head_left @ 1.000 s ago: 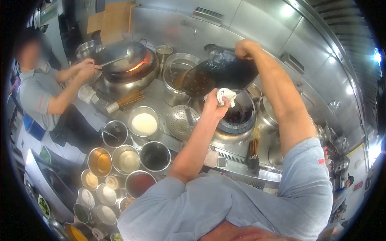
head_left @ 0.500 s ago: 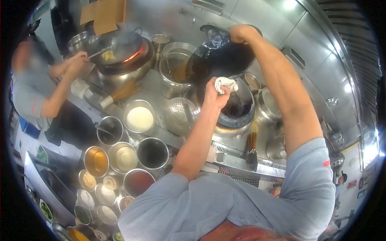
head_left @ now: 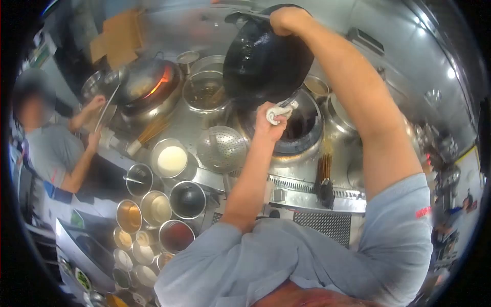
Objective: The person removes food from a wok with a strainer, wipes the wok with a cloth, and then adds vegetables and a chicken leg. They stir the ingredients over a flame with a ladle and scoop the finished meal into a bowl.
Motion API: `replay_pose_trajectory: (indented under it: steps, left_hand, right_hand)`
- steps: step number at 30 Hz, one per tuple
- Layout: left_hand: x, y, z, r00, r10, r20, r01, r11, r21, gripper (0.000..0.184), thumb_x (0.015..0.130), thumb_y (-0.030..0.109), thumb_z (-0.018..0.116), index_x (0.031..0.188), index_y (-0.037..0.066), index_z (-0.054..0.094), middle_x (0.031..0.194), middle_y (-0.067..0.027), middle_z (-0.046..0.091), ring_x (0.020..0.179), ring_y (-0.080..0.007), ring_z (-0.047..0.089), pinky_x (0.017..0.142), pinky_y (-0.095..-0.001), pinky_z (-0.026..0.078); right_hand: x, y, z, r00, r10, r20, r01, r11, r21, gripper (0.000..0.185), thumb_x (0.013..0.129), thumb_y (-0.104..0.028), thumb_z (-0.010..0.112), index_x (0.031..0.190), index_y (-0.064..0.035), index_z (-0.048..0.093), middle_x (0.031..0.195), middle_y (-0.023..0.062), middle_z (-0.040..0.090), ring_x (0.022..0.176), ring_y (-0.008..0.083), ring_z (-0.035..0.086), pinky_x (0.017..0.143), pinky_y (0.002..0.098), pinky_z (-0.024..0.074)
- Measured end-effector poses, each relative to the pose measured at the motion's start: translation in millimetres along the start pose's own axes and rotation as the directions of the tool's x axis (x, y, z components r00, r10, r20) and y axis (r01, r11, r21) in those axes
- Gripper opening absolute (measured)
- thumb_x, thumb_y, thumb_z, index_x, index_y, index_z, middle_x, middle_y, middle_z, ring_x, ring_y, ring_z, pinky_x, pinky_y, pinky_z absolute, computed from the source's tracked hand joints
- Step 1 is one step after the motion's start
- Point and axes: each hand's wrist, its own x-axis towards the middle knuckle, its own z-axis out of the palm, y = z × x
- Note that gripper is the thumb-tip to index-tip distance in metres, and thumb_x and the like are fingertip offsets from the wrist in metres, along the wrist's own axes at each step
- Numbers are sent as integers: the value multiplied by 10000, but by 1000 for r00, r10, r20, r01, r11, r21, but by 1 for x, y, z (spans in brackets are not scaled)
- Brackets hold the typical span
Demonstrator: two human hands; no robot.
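Well, left hand (head_left: pixel 270 123) grips cloth (head_left: pixel 280 111) and tilted wok (head_left: pixel 266 64); right hand (head_left: pixel 289 21), a ladle (head_left: pixel 238 18).

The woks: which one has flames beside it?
The wok on the left, nearest the co-worker: orange flame glows beside it. The tipped-up wok near the centre shows none.

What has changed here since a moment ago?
The wok has been lifted and tipped more upright, the right hand rising with it; more of the pot beside it shows. The co-worker's ladle has swung toward their body, and their hands, together before, are now apart. The left hand still grips the white cloth at the wok's edge; the strainer stayed put.
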Motion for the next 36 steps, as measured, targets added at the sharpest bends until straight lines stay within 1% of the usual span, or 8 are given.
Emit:
replay_pose_trajectory:
  steps: [8,19,23,26,27,29,33,36]
  left_hand:
    - [-81,-86,2,823,422,-380,-58,729,683,62,741,128,608,767,105,557,715,-34,577,584,-142,560,468,-229,472]
    - [-90,-84,-110,719,533,-446,128,529,839,39,737,84,566,740,77,528,687,-39,563,497,-107,525,309,-157,347]
    - [-82,-16,-132,832,302,-466,236,567,789,218,694,-72,538,888,26,533,783,-110,616,677,-214,582,600,-281,475]
    - [-68,-11,-137,821,499,-279,276,82,958,166,767,-25,511,913,49,536,766,-52,551,700,-148,565,487,-244,442]
    - [-64,-9,-137,821,497,-281,281,77,957,166,767,-25,511,913,49,536,766,-52,551,700,-148,565,487,-244,442]
    - [-57,-2,-139,750,301,-589,179,764,619,188,842,183,564,988,67,547,800,-44,553,711,-155,568,471,-213,420]
    - [-87,-57,-106,726,346,-594,175,743,646,415,788,419,654,994,78,536,911,-111,620,718,-199,619,370,-183,408]
    - [-120,-66,-122,786,232,-573,309,655,690,530,824,384,628,1205,55,465,1057,-124,598,879,-246,614,637,-307,496]
  right_hand:
    - [-94,262,185,940,273,203,-337,831,442,179,705,-97,529,661,49,622,630,175,631,516,251,620,486,384,493]
    - [-242,389,438,757,475,448,-643,423,638,246,746,-135,537,594,50,590,513,150,573,475,246,588,467,370,457]
    - [-236,357,463,729,240,641,-524,-407,748,174,804,-79,539,648,0,545,508,75,496,405,156,460,407,289,409]
    - [-238,325,458,814,61,578,25,-997,70,133,841,-40,465,711,-17,444,568,13,447,438,94,457,386,198,437]
    - [-236,322,464,812,61,580,29,-997,65,133,841,-40,465,711,-17,444,568,13,447,438,94,457,386,198,437]
    - [-225,317,480,916,-82,392,49,-948,-313,160,841,-29,468,690,-37,415,563,4,433,423,81,432,384,184,425]
    - [-233,297,446,909,-11,416,77,-978,-195,197,836,-11,460,663,-57,377,553,-4,415,412,81,418,372,180,404]
    - [-242,287,431,912,-19,411,24,-995,-99,204,839,-21,458,664,-78,370,544,-19,417,412,64,417,364,184,388]
